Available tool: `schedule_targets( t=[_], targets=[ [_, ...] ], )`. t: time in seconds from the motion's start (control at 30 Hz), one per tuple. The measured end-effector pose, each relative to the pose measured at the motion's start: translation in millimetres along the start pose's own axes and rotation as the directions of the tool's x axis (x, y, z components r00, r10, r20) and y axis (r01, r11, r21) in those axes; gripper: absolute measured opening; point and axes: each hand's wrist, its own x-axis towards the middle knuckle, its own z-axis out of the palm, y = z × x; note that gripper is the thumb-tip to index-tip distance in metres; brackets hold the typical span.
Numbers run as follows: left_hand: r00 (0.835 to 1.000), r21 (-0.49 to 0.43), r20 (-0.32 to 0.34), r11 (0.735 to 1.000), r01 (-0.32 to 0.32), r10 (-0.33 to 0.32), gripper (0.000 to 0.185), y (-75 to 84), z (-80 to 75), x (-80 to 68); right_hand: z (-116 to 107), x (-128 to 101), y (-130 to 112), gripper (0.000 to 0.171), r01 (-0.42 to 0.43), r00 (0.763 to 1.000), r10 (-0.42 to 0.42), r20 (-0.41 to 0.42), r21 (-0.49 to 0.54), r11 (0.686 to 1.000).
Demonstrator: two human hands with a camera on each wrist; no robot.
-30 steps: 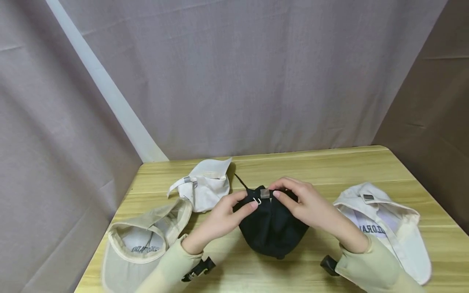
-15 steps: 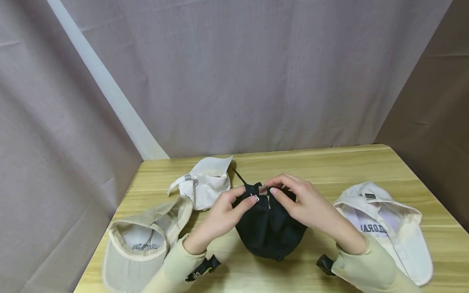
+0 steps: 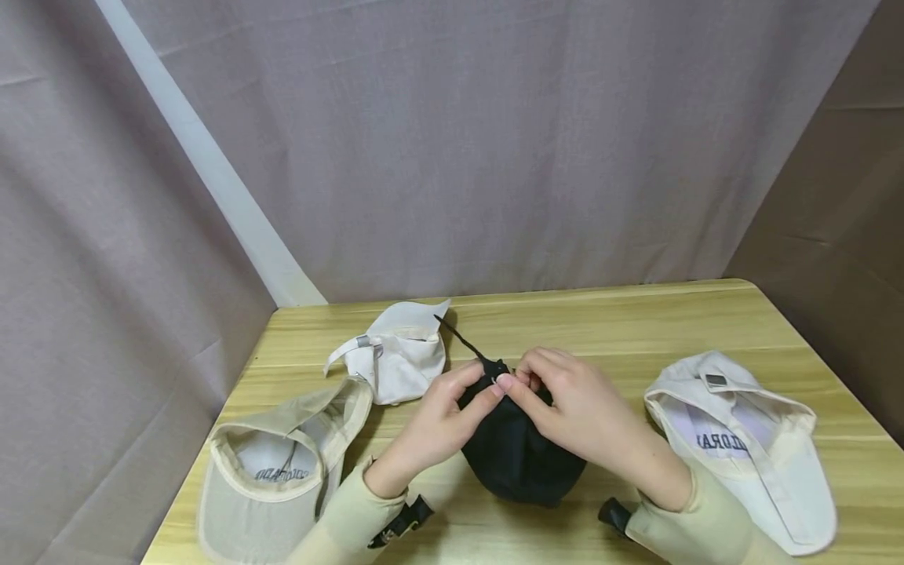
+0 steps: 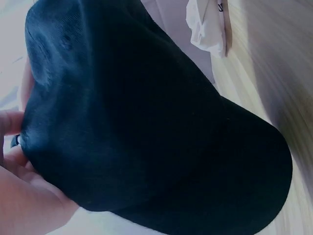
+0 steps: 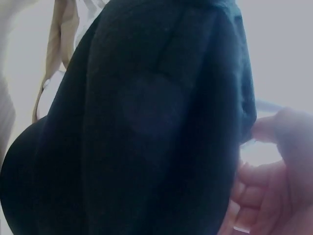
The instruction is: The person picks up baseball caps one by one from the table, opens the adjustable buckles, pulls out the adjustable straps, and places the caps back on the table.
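Between both hands a black baseball cap [image 3: 524, 464] is held up by its back edge, with the crown toward me in the head view. My left hand [image 3: 446, 410] pinches the back strap's left side between thumb and fingers. My right hand [image 3: 581, 406] pinches right beside it, and the two thumb tips nearly meet. A thin loose strap end [image 3: 461, 337] sticks out up and to the left. The right fingers hide the metal buckle. In the left wrist view the cap's brim [image 4: 249, 166] points away from the hand. The cap fills most of the right wrist view.
On the wooden table [image 3: 636, 322] lie a white cap [image 3: 406, 365] at the back left and a beige cap [image 3: 261, 518] at the front left. Another white cap [image 3: 791, 486] lies at the right, inside up. Grey curtains [image 3: 494, 141] hang behind the table.
My right hand has moved left along the strap to the left thumb, covering the buckle that showed before. The loose strap end reaches farther up and left.
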Motion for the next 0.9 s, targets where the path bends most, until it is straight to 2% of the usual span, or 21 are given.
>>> schedule_targets(
  t=[0.2,0.37,0.53,0.67,0.9],
  targets=[
    [1.0,-0.029,-0.006,0.999,-0.02,0.02,0.009,-0.9,0.3,0.0,0.1,-2.2,4.4,0.017,0.022,0.999,-0.027,0.031,0.149,0.989],
    [0.999,-0.092,0.033,0.996,-0.013,0.016,0.012,-0.1,1.3,1.4,-0.9,-2.2,6.5,0.017,0.015,0.998,-0.026,0.053,0.201,0.98],
    [0.997,-0.106,0.074,0.994,-0.017,0.025,0.013,-1.0,3.7,1.6,-1.5,-2.5,6.9,0.017,-0.011,0.996,-0.006,0.093,0.188,0.982],
    [0.997,-0.052,0.067,0.998,-0.032,0.035,0.01,-2.9,5.1,-0.2,-0.3,-3.3,6.8,0.016,-0.016,0.994,-0.001,0.105,0.159,0.987],
    [0.99,0.052,0.037,0.989,-0.135,0.133,0.01,-6.8,7.4,-2.2,3.0,-5.3,6.1,0.021,0.075,0.994,-0.082,0.077,0.095,0.993]
  ],
)
